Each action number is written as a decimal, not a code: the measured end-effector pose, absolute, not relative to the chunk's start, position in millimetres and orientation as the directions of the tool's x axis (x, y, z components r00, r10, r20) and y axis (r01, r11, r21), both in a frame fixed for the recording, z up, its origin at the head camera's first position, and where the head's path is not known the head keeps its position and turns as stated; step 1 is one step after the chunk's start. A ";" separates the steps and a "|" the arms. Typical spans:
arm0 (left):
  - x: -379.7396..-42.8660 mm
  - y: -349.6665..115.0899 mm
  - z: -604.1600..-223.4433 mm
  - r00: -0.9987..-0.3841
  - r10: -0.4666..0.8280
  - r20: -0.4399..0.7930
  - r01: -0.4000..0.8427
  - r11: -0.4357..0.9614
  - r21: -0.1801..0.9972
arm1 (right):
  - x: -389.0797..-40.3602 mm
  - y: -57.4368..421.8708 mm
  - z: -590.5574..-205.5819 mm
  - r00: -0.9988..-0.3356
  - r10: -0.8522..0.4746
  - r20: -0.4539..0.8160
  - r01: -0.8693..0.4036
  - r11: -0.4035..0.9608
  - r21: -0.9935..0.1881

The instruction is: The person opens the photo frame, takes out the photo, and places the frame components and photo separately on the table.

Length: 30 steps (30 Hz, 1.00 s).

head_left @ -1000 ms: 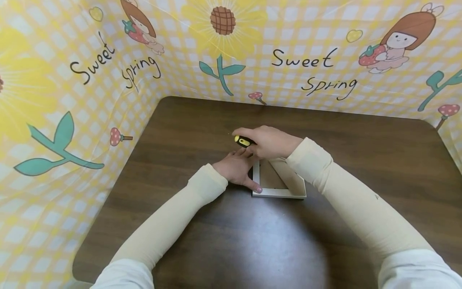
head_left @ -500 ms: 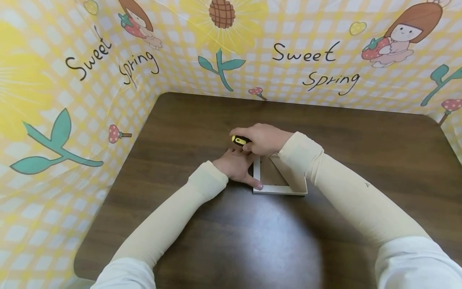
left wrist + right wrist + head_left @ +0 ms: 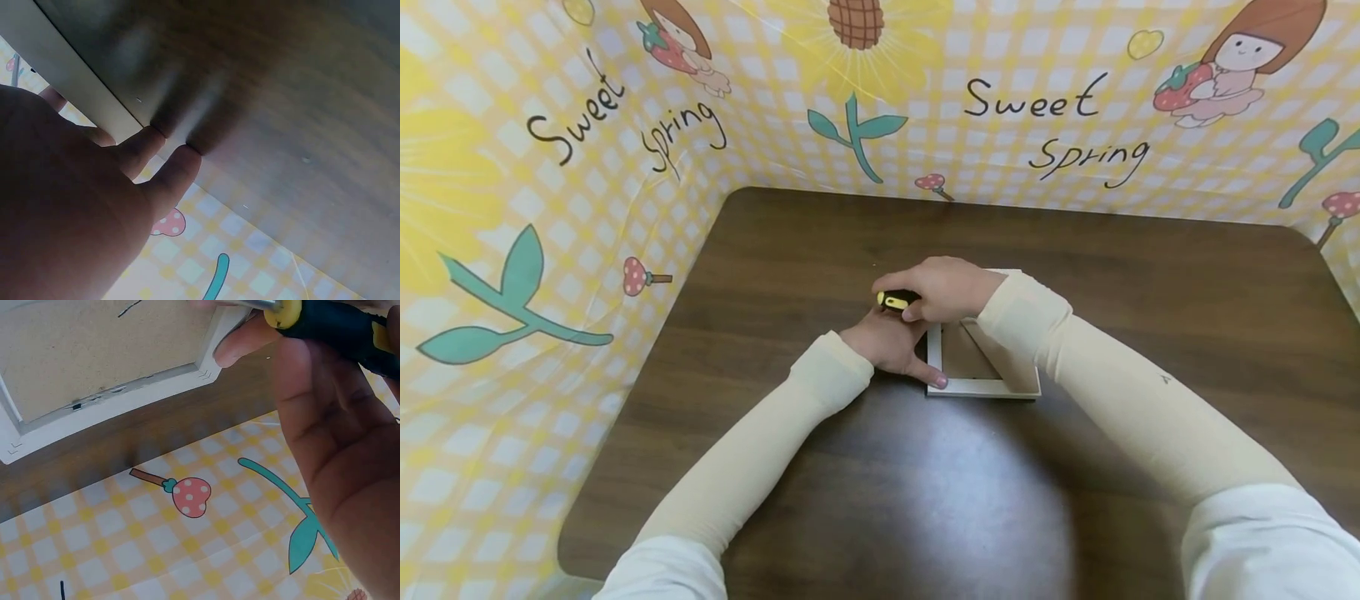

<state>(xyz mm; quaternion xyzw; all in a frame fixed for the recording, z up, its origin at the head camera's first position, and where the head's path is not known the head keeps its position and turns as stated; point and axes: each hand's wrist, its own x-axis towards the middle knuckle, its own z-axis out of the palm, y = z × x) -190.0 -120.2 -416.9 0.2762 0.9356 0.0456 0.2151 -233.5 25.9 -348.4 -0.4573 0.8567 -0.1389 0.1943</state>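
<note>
A white-rimmed picture frame (image 3: 987,388) lies back-up on the table, with its brown backing board (image 3: 106,350) and a slanting stand leg facing up. My left hand (image 3: 887,343) is spread at the frame's left side. Its thumb rests on the near left corner, and in the left wrist view two straight fingers (image 3: 178,169) touch the table beside the edge. My right hand (image 3: 958,287) grips a screwdriver (image 3: 898,300) by its black and yellow handle. In the right wrist view the metal shaft (image 3: 250,302) points toward the frame; its tip is out of view.
The dark brown wooden table (image 3: 805,250) has rounded corners. A yellow checked cloth (image 3: 1045,50) with printed flowers and lettering stands as a wall behind it and on the left. My right forearm (image 3: 1150,408) crosses above the frame's right part.
The head view has tilted slightly downward. My right hand has shifted a little left, and the screwdriver handle has come down closer to my left hand. Left hand and frame keep their places.
</note>
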 end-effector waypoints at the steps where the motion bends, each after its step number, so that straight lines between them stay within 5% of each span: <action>1: -189.9 -120.2 -416.6 -0.755 0.542 -0.369 0.502 0.840 0.206 | -232.2 26.9 -348.9 -0.507 -0.839 -0.197 -0.734 0.541 -0.411; 30: -194.5 -118.3 -419.3 -0.735 0.529 -0.424 0.472 0.848 0.239 | -228.2 78.6 -314.4 -0.648 -0.761 -0.037 -0.603 0.542 -0.585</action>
